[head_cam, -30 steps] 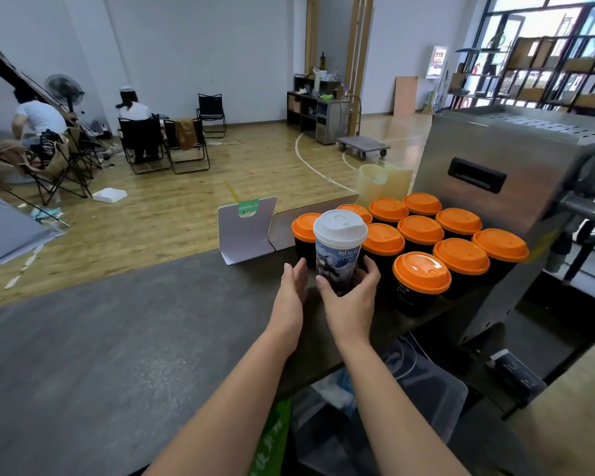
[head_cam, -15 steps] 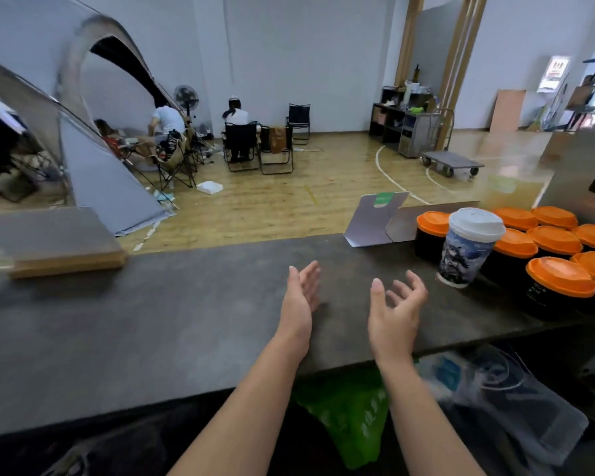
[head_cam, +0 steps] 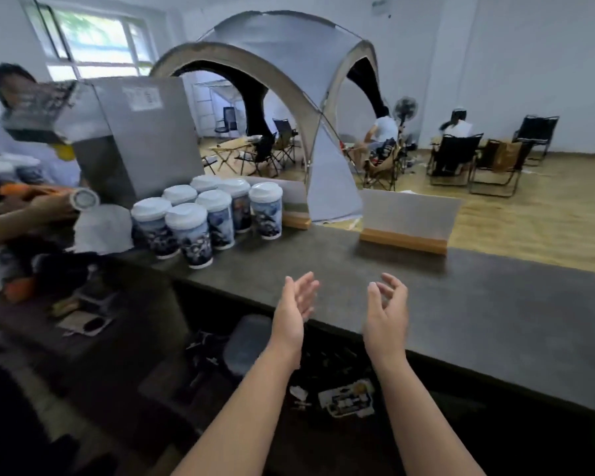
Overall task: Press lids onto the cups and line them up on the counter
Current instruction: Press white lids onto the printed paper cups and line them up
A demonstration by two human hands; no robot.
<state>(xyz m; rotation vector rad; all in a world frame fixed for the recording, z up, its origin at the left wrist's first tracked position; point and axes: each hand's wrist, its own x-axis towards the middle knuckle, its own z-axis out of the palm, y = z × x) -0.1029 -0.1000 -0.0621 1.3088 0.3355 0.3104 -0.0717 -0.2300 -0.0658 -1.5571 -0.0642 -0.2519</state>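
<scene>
1. Cups [head_cam: 209, 214], white lids on, are standing clustered at the counter's [head_cam: 495, 286] left.
2. We're holding left hand [head_cam: 291, 312] and right hand [head_cam: 385, 312] loose-fingered, empty.
3. We're risking toppling neighbours when reaching in.

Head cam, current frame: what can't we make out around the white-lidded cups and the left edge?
- White-lidded cups: rear ones partly hidden by the front ones; prints blurred.
- Another person's hand, head view: cut by left edge, what it holds is motion-blurred.
- Label on the steel machine: unreadable.
</scene>
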